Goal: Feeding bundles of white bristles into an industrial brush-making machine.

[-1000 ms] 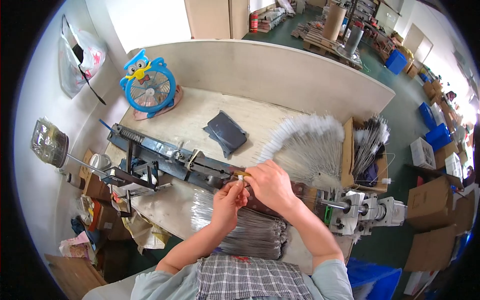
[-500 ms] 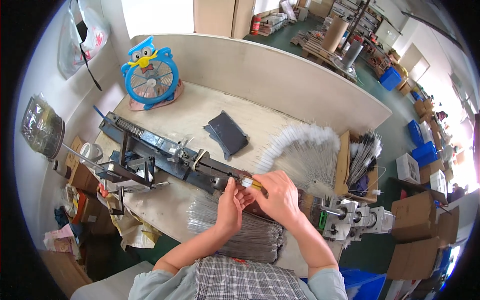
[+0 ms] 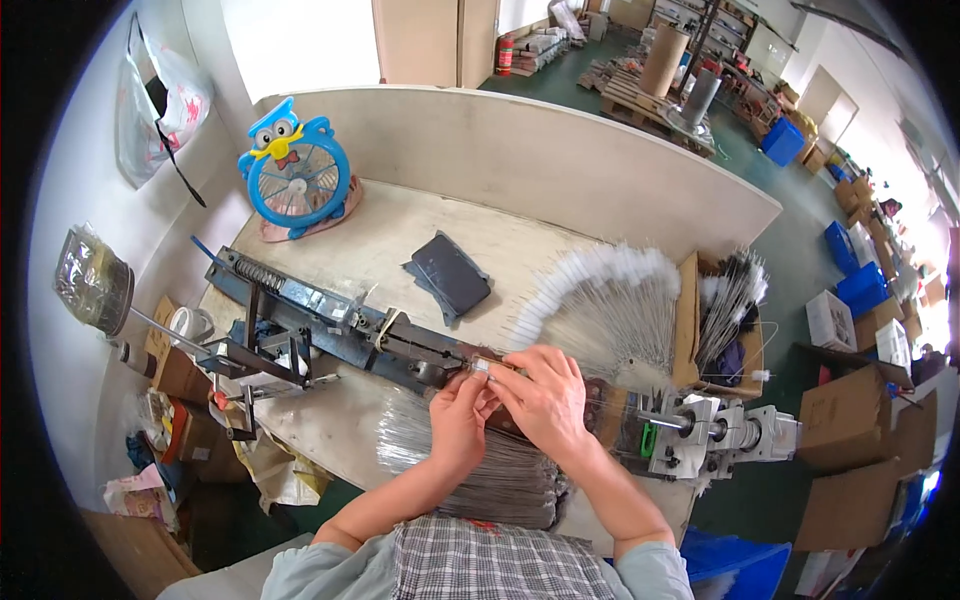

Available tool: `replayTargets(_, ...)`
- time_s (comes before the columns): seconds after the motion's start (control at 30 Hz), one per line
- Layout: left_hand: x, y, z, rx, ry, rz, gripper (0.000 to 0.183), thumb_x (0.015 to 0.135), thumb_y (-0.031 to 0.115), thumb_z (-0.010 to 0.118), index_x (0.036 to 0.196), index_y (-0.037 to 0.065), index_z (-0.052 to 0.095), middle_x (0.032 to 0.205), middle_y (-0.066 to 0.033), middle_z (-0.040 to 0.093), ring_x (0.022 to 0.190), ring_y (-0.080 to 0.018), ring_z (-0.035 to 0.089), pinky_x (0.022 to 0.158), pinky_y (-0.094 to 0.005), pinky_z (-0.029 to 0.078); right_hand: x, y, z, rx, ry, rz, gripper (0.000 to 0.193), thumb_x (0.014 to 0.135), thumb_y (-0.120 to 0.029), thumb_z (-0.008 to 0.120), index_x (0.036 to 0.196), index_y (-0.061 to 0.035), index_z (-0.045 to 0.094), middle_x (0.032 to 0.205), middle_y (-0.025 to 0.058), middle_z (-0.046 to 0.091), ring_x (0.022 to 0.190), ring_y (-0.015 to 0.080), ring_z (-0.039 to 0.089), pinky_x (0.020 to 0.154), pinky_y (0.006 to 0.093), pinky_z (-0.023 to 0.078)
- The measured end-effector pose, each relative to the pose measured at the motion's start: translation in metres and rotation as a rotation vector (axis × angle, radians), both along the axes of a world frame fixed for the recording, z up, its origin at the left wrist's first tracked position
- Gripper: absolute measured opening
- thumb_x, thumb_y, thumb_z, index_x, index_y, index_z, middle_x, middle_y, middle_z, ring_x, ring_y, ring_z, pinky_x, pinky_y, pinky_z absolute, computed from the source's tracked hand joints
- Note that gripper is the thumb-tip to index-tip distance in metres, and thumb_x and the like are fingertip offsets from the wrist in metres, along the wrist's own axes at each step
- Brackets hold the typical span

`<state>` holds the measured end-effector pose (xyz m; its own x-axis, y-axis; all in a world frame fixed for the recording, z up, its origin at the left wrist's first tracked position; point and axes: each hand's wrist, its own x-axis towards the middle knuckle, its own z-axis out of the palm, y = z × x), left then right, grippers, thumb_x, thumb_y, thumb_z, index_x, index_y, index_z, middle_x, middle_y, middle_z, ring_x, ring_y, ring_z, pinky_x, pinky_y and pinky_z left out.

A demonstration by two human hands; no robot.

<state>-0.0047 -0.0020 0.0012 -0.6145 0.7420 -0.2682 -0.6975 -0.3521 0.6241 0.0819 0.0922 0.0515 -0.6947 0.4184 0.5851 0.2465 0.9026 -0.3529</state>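
Note:
My left hand point(image 3: 458, 418) is closed in a pinch beside the long dark metal jig point(image 3: 405, 345); whatever its fingertips hold is too small to make out. My right hand point(image 3: 545, 398) reaches in from the right, its fingers closed on a small white piece point(image 3: 482, 366) at the jig's edge. The two hands' fingertips nearly meet there. Below them lies a thick bundle of thin metal wires point(image 3: 500, 485), partly covered by my forearms. Beyond my right hand, thin wire brushes with white bristle tips point(image 3: 600, 285) are spread in a fan.
A dark phone-like slab point(image 3: 450, 275) lies on the table behind the jig. A blue character-shaped fan point(image 3: 298, 187) stands at the back left. A cardboard box point(image 3: 688, 320) holds more wire brushes, near a metal clamp mechanism point(image 3: 715, 435). A low partition point(image 3: 520, 155) borders the table.
My right hand has shifted slightly left and down, its fingers now closer to my left fingertips. Less of the white-and-yellow piece shows. The whole view has tilted a little.

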Motion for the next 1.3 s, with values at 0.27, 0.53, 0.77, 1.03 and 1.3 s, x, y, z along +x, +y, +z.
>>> replayTargets(0.27, 0.003, 0.003, 0.001, -0.049, 0.04, 0.006, 0.009, 0.089, 0.008, 0.056, 0.096, 0.003, 0.058, 0.093, -0.0057, 0.064, 0.084, -0.0137, 0.063, 0.076, -0.0285, 0.051, 0.007, 0.003, 0.003, -0.041, 0.05, 0.063, 0.024, 0.067, -0.014, 0.073, 0.091, -0.0127, 0.071, 0.092, 0.0017, 0.063, 0.092, 0.0224, 0.057, 0.077, 0.0367, 0.046)
replayTargets(0.53, 0.002, 0.002, 0.009, -0.029, -0.072, 0.026, 0.01, 0.09, 0.01, 0.055, 0.096, 0.003, 0.058, 0.088, -0.0033, 0.062, 0.08, -0.0114, 0.061, 0.073, -0.027, 0.049, 0.001, 0.004, -0.001, -0.039, -0.007, 0.083, 0.026, 0.067, -0.013, 0.073, 0.093, -0.0112, 0.069, 0.094, 0.0022, 0.063, 0.093, 0.0228, 0.057, 0.076, 0.036, 0.046)
replayTargets(0.77, -0.002, -0.001, 0.005, 0.0, -0.134, -0.013, 0.011, 0.09, 0.013, 0.054, 0.095, 0.004, 0.058, 0.09, -0.0042, 0.062, 0.083, -0.0131, 0.062, 0.076, -0.0287, 0.049, -0.007, -0.006, -0.007, -0.043, 0.022, 0.012, 0.028, 0.068, -0.015, 0.073, 0.095, -0.0103, 0.068, 0.096, 0.0004, 0.063, 0.094, 0.0209, 0.057, 0.076, 0.0351, 0.045)
replayTargets(1.03, 0.003, 0.002, 0.002, 0.02, -0.051, 0.011, 0.008, 0.088, 0.007, 0.056, 0.095, 0.002, 0.057, 0.092, -0.0058, 0.063, 0.085, -0.0141, 0.062, 0.077, -0.0289, 0.049, 0.001, -0.004, -0.005, 0.03, 0.019, -0.031, 0.024, 0.069, -0.015, 0.073, 0.092, -0.0116, 0.069, 0.096, -0.0005, 0.063, 0.093, 0.0194, 0.057, 0.074, 0.034, 0.044)
replayTargets(1.3, 0.004, 0.003, 0.004, 0.022, -0.039, 0.02, 0.011, 0.089, 0.003, 0.054, 0.099, 0.0, 0.057, 0.094, -0.0074, 0.063, 0.084, -0.014, 0.063, 0.076, -0.0275, 0.05, 0.002, -0.001, -0.01, 0.014, 0.068, -0.008, 0.022, 0.068, -0.013, 0.074, 0.089, -0.0114, 0.069, 0.093, -0.0002, 0.063, 0.09, 0.0197, 0.058, 0.071, 0.0339, 0.045)
